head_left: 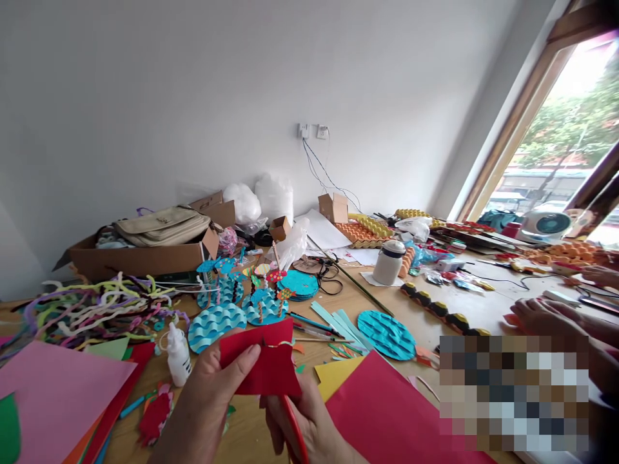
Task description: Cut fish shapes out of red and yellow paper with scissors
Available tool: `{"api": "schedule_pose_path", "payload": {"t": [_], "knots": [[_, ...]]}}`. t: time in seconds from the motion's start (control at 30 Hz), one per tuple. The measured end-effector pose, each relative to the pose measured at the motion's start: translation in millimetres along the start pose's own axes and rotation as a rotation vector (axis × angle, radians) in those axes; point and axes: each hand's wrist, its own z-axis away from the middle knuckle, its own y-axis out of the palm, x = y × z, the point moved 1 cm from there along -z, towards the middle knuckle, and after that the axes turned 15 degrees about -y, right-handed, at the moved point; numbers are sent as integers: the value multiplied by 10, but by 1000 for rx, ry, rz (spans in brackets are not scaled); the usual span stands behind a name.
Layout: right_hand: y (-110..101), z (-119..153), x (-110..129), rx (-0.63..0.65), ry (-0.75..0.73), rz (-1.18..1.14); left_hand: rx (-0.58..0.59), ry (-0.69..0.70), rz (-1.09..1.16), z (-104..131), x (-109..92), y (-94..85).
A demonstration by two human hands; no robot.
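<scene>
My left hand [215, 380] pinches a small red paper [275, 374] between thumb and fingers, holding it up in front of me over the counter [256, 419]. My right hand [309, 415] is closed around a red handle [293, 425] just below the paper; I take it for scissors, though I cannot make out the blades.

The red paper shows a short dark line and a pale, uneven edge near its top, but most of its outline is plain, so I judge the cutting to be at an early stage, with no finished shape free of it yet.

Beyond my hands, two blue wavy bases at the back already carry fish [285, 294] on twisted stems. The wavy disc [215, 327] nearer me has its strips on but bears no fish, and the blue disc [387, 335] to the right bears none either. A stack of blue discs [298, 285] looks unworked. Small paper scraps [344, 351] lie near pale blue strips [341, 325].
</scene>
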Motion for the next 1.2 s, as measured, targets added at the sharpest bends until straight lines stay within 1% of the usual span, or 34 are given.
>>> {"api": "schedule_pose_path", "payload": {"t": [0.23, 0.4, 0.67, 0.87, 1.03, 1.1, 1.2], "knots": [[-64, -26, 1, 114, 54, 60, 20, -37, -35, 32, -34, -47], [-78, -24, 6, 133, 46, 60, 20, -44, -28, 36, -55, -45], [-77, -28, 85, 148, 46, 58, 33, -80, -60, 36, -99, -83], [-111, -43, 189, 217, 19, 190, 26, -73, -25, 42, -119, -111], [-131, -63, 228, 238, 12, 290, 48, -74, -13, 27, -131, -128], [-134, -66, 239, 258, 25, 283, 33, -79, 2, 22, -134, -137], [-141, -62, 244, 281, 39, 243, -20, -75, 50, 14, -141, -157]]}}
